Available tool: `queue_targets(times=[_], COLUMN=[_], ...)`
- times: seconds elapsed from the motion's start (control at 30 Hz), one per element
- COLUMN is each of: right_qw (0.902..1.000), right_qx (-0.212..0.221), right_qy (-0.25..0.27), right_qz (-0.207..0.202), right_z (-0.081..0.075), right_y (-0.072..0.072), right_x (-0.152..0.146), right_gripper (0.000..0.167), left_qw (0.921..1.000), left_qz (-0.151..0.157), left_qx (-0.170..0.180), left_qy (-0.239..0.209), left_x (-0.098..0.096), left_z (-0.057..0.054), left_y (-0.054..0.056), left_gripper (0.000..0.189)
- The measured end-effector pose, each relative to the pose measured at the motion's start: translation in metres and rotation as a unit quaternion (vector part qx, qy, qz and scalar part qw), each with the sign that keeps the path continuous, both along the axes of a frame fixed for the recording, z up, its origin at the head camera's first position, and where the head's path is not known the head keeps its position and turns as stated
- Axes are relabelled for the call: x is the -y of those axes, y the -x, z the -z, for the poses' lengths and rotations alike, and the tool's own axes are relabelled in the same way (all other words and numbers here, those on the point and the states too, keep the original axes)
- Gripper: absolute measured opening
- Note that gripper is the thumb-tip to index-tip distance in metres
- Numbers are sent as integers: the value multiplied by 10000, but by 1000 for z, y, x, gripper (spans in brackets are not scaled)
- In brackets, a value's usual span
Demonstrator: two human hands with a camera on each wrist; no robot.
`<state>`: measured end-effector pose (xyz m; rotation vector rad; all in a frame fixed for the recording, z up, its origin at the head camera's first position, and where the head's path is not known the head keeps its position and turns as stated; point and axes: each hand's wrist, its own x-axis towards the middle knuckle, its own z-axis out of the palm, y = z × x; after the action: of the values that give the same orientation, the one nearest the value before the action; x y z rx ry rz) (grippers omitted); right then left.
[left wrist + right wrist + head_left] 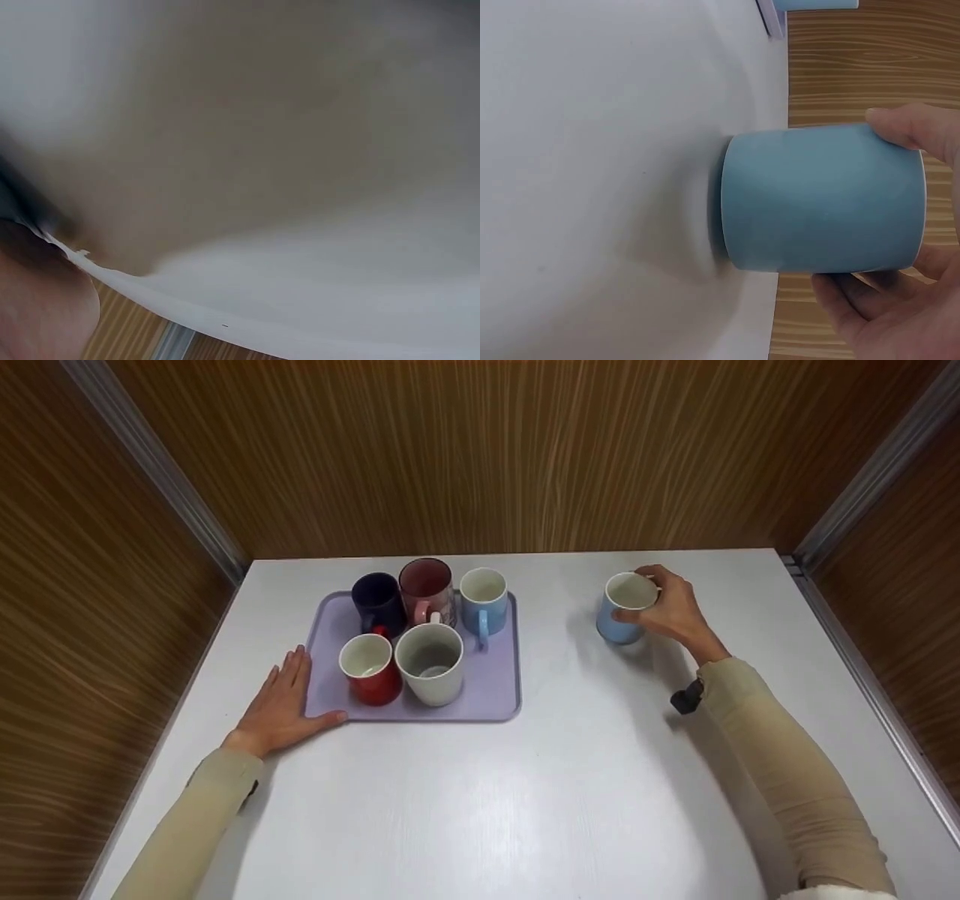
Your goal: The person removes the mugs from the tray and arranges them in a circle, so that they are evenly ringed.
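My right hand [671,607] grips a light blue mug [613,622] with a white inside, thumb on the near side and fingers round the far side near the rim. In the right wrist view the mug [821,199] has its base right at the white table, with a shadow beside it. My left hand [281,705] rests at the left front corner of a lilac tray [487,694], fingers straight along its left edge and thumb at the front edge. The left wrist view shows only blurred table and a bit of skin.
The tray bears a dark blue mug [380,604], a pink mug [411,592], another light blue mug [480,611], a red mug [379,686] and a large white mug [442,686]. Wood-patterned walls [480,457] enclose the white table [480,795] at the back and sides.
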<state>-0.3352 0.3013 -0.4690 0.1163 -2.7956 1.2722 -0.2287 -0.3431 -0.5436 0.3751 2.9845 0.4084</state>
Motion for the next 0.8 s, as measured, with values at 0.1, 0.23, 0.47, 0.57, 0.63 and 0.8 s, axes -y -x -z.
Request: queue_targets(times=[0.1, 0.23, 0.47, 0.57, 0.63, 0.8], right_qw=[10000, 9999, 9998, 9996, 9995, 9992], right_qx=[73, 94, 191, 272, 313, 323], right_qy=[21, 32, 37, 37, 20, -213], right_qz=[6, -12, -28, -41, -68, -139], right_z=[1, 2, 5, 4, 3, -3], right_y=[-1, -1, -1, -2, -1, -2], right_x=[0, 0, -1, 0, 0, 2], right_gripper=[84, 84, 84, 84, 85, 91], left_qw=[10000, 10000, 10000, 10000, 10000, 10000], left_qz=[3, 24, 36, 39, 34, 10], left_qx=[-16, -28, -31, -23, -22, -31], left_qy=[-5, -9, 21, 37, 37, -15], left_x=[0, -1, 0, 0, 1, 0], left_z=[0, -1, -1, -1, 0, 0], left_y=[0, -1, -1, -1, 0, 0], left_gripper=[132, 131, 132, 132, 132, 132])
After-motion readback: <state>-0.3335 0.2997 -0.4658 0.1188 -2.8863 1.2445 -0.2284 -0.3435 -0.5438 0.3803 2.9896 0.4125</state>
